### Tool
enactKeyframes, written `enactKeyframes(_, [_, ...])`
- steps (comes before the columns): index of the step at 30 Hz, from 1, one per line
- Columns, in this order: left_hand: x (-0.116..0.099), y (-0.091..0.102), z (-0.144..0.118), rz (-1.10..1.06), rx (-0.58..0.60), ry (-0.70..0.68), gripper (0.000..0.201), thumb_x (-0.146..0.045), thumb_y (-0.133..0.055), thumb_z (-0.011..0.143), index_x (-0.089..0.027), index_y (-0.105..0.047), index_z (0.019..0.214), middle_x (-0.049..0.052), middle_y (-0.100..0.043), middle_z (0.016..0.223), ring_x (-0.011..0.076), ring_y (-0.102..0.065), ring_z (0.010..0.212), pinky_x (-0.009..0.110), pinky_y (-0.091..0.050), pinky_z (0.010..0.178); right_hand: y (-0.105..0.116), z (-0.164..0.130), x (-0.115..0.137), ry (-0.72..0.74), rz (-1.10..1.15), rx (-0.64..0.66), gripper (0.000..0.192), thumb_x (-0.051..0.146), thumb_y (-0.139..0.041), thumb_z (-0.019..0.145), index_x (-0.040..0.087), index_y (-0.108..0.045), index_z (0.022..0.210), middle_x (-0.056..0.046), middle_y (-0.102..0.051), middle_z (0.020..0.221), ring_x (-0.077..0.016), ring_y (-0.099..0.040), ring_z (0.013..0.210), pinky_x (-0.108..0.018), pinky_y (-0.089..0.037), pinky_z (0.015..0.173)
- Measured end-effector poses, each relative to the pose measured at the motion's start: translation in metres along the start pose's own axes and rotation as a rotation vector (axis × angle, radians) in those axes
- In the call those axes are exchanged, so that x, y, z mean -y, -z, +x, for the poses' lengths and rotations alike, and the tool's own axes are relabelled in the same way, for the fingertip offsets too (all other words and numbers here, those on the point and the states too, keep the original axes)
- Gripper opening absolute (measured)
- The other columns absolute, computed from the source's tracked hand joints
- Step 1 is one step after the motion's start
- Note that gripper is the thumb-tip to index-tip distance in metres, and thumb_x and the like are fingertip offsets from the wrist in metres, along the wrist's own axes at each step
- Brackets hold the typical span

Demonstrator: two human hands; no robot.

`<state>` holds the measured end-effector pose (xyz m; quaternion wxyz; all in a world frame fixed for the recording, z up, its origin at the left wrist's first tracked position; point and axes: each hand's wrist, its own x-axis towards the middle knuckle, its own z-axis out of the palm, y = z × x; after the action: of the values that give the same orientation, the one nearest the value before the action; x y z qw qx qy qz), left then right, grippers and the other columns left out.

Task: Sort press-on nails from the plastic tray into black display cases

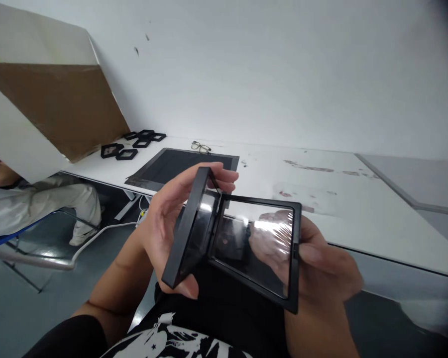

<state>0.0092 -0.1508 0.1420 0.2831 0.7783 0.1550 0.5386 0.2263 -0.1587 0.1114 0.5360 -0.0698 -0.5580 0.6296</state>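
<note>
Both hands [164, 219] [321, 268] hold hinged frame [239, 238] before white table [358, 209], white wall [283, 74]

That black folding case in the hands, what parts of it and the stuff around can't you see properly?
- Head view: the right hand is partly behind the black folding case; its fingers show only blurred through the shiny film.
- What lies inside the case: glare hides it.
- The glasses and small black frames on the white table: too small for detail.
- The seated person: cut off by the left edge and cardboard.
</note>
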Motion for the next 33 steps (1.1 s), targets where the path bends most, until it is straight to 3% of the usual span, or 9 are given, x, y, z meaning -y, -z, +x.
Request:
enactKeyframes(4, [0.011, -0.004, -0.001, 0.001, -0.035, 0.013, 0.102, -0.086, -0.071, 0.062, -0.025, -0.052, 0.142, 0.012, -0.063, 0.132, 0.0332, -0.065, 0.116, 0.048, -0.058, 0.102, 0.011, 0.003, -0.011, -0.047, -0.011, 0.031, 0.033, 0.046, -0.068, 0.086, 0.02, -0.058, 0.068, 0.003, -0.045, 0.057, -0.0104, -0.041, 0.05, -0.024, -0.033, 0.045])
enactKeyframes(7, [0.024, -0.007, 0.003, 0.001, -0.05, -0.008, 0.09, -0.078, -0.069, 0.073, -0.028, -0.049, 0.145, 0.01, -0.061, 0.137, 0.0321, -0.063, 0.123, 0.047, -0.055, 0.106, 0.019, 0.001, -0.024, -0.076, -0.05, 0.005, 0.027, 0.038, -0.072, 0.086, 0.019, -0.062, 0.071, 0.003, -0.049, 0.059, -0.0091, -0.043, 0.052, -0.023, -0.034, 0.047])
enactKeyframes(11, [0.046, -0.007, 0.007, 0.023, -0.323, -0.194, 0.064, -0.064, -0.065, 0.084, -0.031, -0.056, 0.137, 0.005, -0.068, 0.123, 0.0271, -0.066, 0.117, 0.044, -0.056, 0.103, 0.024, 0.002, -0.048, -0.098, -0.048, -0.046, 0.024, 0.037, -0.078, 0.081, 0.019, -0.064, 0.072, 0.004, -0.054, 0.062, -0.0085, -0.049, 0.053, -0.022, -0.04, 0.048])
enactKeyframes(14, [0.06, -0.005, 0.005, 0.137, -0.472, -0.074, 0.046, -0.053, -0.068, 0.087, -0.029, -0.064, 0.126, 0.004, -0.072, 0.111, 0.0225, -0.07, 0.103, 0.038, -0.06, 0.094, 0.022, 0.007, -0.067, -0.163, -0.082, -0.072, 0.027, 0.041, -0.08, 0.079, 0.018, -0.067, 0.077, 0.001, -0.06, 0.069, -0.0104, -0.056, 0.056, -0.023, -0.046, 0.047])
enactKeyframes(18, [0.078, -0.002, 0.002, 0.18, -0.474, 0.163, 0.023, -0.034, -0.076, 0.086, -0.018, -0.071, 0.102, 0.007, -0.075, 0.092, 0.0167, -0.074, 0.084, 0.028, -0.062, 0.082, 0.027, 0.013, -0.083, -0.205, -0.165, -0.175, 0.034, 0.048, -0.08, 0.078, 0.017, -0.065, 0.078, 0.0, -0.06, 0.071, -0.0109, -0.058, 0.062, -0.022, -0.05, 0.05])
enactKeyframes(22, [0.104, -0.003, 0.005, 0.112, -0.522, 0.208, 0.023, -0.037, -0.077, 0.086, -0.017, -0.066, 0.091, 0.004, -0.076, 0.084, 0.0139, -0.074, 0.072, 0.025, -0.063, 0.073, 0.04, 0.008, -0.088, -0.234, -0.231, -0.26, 0.034, 0.048, -0.078, 0.08, 0.018, -0.063, 0.084, 0.0, -0.059, 0.075, -0.0107, -0.056, 0.067, -0.02, -0.049, 0.052])
enactKeyframes(28, [0.145, -0.004, 0.013, 0.054, -0.557, 0.25, 0.032, -0.044, -0.077, 0.084, -0.019, -0.057, 0.09, 0.001, -0.075, 0.078, 0.0131, -0.07, 0.061, 0.027, -0.061, 0.062, 0.059, 0.003, -0.099, -0.377, -0.293, -0.208, 0.039, 0.055, -0.07, 0.085, 0.017, -0.062, 0.09, -0.001, -0.061, 0.078, -0.0117, -0.06, 0.066, -0.022, -0.05, 0.052])
enactKeyframes(31, [0.16, 0.002, 0.026, 0.084, -0.499, 0.292, 0.037, -0.045, -0.082, 0.077, -0.017, -0.06, 0.088, 0.004, -0.075, 0.075, 0.0149, -0.071, 0.061, 0.028, -0.061, 0.062, 0.072, -0.002, -0.087, -0.423, -0.383, -0.216, 0.037, 0.052, -0.066, 0.089, 0.017, -0.063, 0.102, -0.002, -0.064, 0.081, -0.0127, -0.062, 0.068, -0.023, -0.051, 0.053])
enactKeyframes(33, [0.171, 0.011, 0.037, 0.119, -0.469, 0.318, 0.039, -0.047, -0.084, 0.074, -0.016, -0.063, 0.086, 0.004, -0.075, 0.074, 0.0141, -0.07, 0.059, 0.027, -0.06, 0.063, 0.086, -0.008, -0.064, -0.407, -0.477, -0.253, 0.036, 0.047, -0.068, 0.089, 0.019, -0.063, 0.11, -0.004, -0.065, 0.09, -0.0127, -0.062, 0.073, -0.024, -0.053, 0.058])
